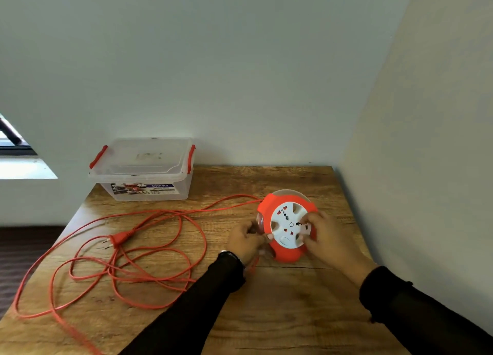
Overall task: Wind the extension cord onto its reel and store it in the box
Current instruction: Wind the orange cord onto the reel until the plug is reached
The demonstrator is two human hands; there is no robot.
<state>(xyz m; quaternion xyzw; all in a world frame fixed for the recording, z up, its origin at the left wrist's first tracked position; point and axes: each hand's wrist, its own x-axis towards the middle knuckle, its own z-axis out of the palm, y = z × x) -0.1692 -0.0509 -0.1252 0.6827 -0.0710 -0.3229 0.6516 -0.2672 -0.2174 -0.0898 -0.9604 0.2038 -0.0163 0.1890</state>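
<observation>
An orange reel [277, 202] with a white socket face [286, 222] is tilted up on the wooden table [266, 314]. My right hand [328, 237] grips its right side, fingers on the white face. My left hand [246, 238] pinches the reel's left edge, where a blurred piece of orange cord runs under the wrist. The long orange cord [149, 250] lies in loose loops across the table's left half, with its two-pin plug [118, 240] resting among them. A clear plastic box [144, 168] with red latches stands lidded at the table's back left.
The table sits in a corner, with a wall behind and another close on the right. One cord loop reaches the table's left edge [32, 282], beyond which is dark floor. A window sill [24, 168] shows at far left.
</observation>
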